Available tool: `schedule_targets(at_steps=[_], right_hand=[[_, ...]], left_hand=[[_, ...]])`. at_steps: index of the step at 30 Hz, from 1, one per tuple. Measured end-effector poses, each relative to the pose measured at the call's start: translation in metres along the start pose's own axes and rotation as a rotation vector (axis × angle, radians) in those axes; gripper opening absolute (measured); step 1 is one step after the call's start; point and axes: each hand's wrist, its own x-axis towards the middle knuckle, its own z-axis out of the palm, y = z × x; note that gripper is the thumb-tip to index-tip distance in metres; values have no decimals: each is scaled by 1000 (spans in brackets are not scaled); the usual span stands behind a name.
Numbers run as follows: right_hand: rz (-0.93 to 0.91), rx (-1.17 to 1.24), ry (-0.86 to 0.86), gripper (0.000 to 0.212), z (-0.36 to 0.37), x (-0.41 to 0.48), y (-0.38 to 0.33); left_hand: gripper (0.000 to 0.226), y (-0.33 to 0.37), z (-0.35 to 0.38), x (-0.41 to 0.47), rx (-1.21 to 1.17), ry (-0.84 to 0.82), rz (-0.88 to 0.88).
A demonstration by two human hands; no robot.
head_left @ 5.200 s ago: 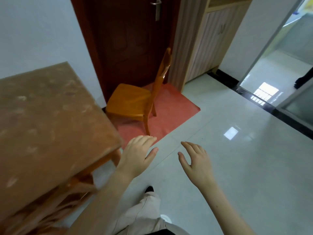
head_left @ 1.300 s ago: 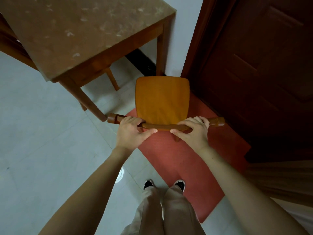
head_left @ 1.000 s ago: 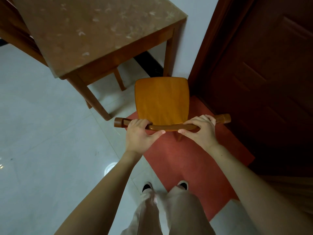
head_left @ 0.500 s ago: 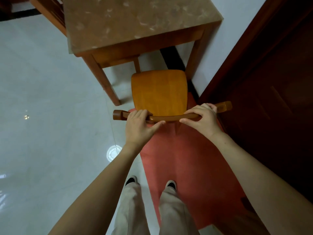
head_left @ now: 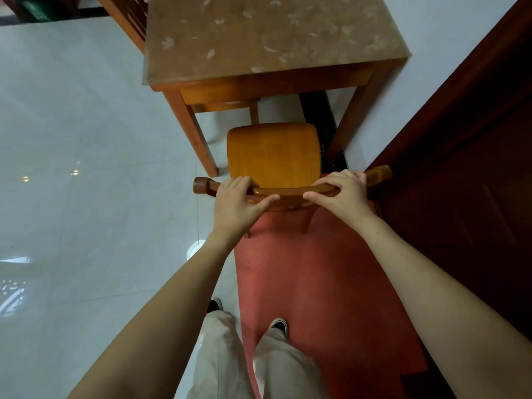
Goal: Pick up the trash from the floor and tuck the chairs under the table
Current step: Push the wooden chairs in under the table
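Both hands grip chair (head_left: 273,154) top rail, L hand (head_left: 234,204) & R hand (head_left: 341,197) apart; seat just short of table (head_left: 259,38); rear legs on mat (head_left: 316,283).

Glossy pale tile floor (head_left: 86,197) with light reflections at left. Red mat (head_left: 316,283) beside dark wooden door (head_left: 475,182). White wall (head_left: 449,30) at upper right. Black baseboard (head_left: 325,116) along it.

A pale tiled floor (head_left: 86,197) carries a red mat (head_left: 311,283), the chair (head_left: 273,154) and the table (head_left: 264,38).
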Motion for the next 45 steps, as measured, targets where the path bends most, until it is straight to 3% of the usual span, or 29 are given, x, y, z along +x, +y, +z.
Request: schedule_targets(at_steps=[11, 17, 24, 45], right_hand=[[-32, -108, -85, 46, -10, 15, -10], [-8, -191, -45, 65, -9, 14, -10], [76, -49, 19, 54, -7, 18, -12], [261, -28, 80, 55, 13, 79, -37]], left_hand=[[51, -5, -9, 19, 82, -44, 109], [53, -31, -31, 29, 219, -51, 130], [54, -37, -25, 34, 31, 36, 90], [53, -67, -36, 133, -27, -22, 196]])
